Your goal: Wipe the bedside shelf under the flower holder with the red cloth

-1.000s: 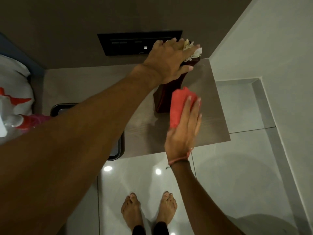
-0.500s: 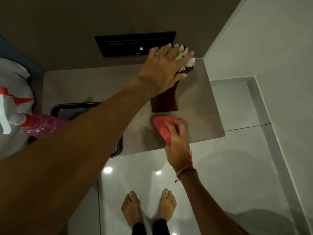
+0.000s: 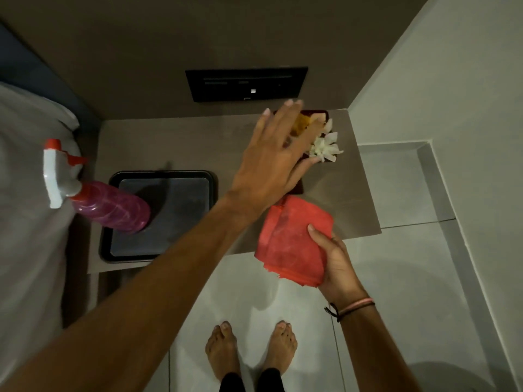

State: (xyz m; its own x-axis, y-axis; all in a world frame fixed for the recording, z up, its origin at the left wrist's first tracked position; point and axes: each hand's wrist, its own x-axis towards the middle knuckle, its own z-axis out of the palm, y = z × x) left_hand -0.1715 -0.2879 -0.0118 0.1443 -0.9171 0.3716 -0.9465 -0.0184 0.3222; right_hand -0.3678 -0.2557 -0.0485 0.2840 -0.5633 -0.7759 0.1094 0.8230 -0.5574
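The dark red flower holder (image 3: 322, 113) with white flowers (image 3: 325, 147) stands upright at the back right of the brown bedside shelf (image 3: 351, 199). My left hand (image 3: 271, 165) hovers flat over its top with the fingers spread, and covers most of it. It grips nothing that I can see. My right hand (image 3: 336, 267) holds the folded red cloth (image 3: 291, 241) at the shelf's front edge, just in front of the holder. The cloth hangs partly past the edge, over the floor.
A black tray (image 3: 161, 174) on the shelf's left half carries a pink spray bottle (image 3: 110, 207). White bedding (image 3: 28, 207) lies to the left. A black switch panel (image 3: 246, 83) is on the back wall. A light wall (image 3: 424, 94) borders the shelf's right. My bare feet (image 3: 252, 352) stand on the tiled floor.
The flower holder has gone from tilted to upright, and my left hand has opened above it. My right hand has drawn the cloth back from under the holder to the shelf's front edge.
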